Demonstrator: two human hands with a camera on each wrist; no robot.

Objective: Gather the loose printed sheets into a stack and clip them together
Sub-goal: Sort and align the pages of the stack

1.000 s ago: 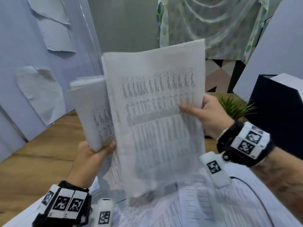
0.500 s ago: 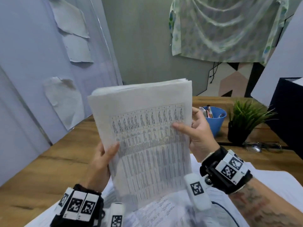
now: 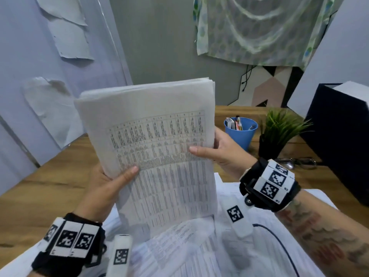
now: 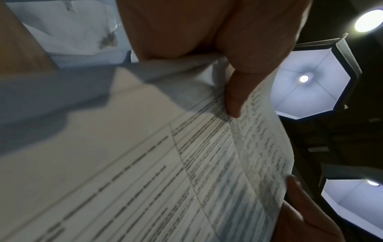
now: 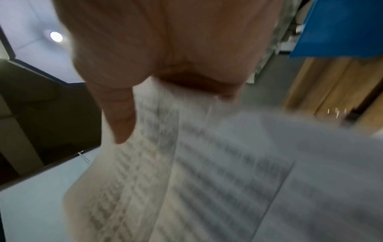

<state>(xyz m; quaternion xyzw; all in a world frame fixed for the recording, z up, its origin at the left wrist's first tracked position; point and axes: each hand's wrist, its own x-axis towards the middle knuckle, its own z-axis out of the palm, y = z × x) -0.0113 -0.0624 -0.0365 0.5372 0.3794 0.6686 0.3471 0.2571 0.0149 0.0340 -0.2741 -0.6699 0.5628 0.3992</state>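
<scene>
A stack of printed sheets [image 3: 151,140] with table text stands upright over the wooden desk, its lower edge down among more printed sheets [image 3: 199,246] that lie flat there. My left hand [image 3: 111,182] grips the stack's left edge, thumb on the front page. My right hand [image 3: 215,152] grips the right edge the same way. In the left wrist view the left thumb [image 4: 238,91] presses on the printed page [image 4: 145,172]. The right wrist view shows the right thumb [image 5: 118,114] on the blurred page [image 5: 186,163]. No clip is in view.
A blue cup [image 3: 240,132] with pens stands on the desk [image 3: 50,186] behind my right hand, a small potted plant [image 3: 277,132] and glasses [image 3: 295,161] to its right. A dark box [image 3: 339,136] fills the right side. A cable [image 3: 279,246] crosses the flat sheets.
Two separate bundles, held apart a second ago, have come together into one squared stack. The stack has dropped lower toward the desk, and the view has tilted to show the cup and plant.
</scene>
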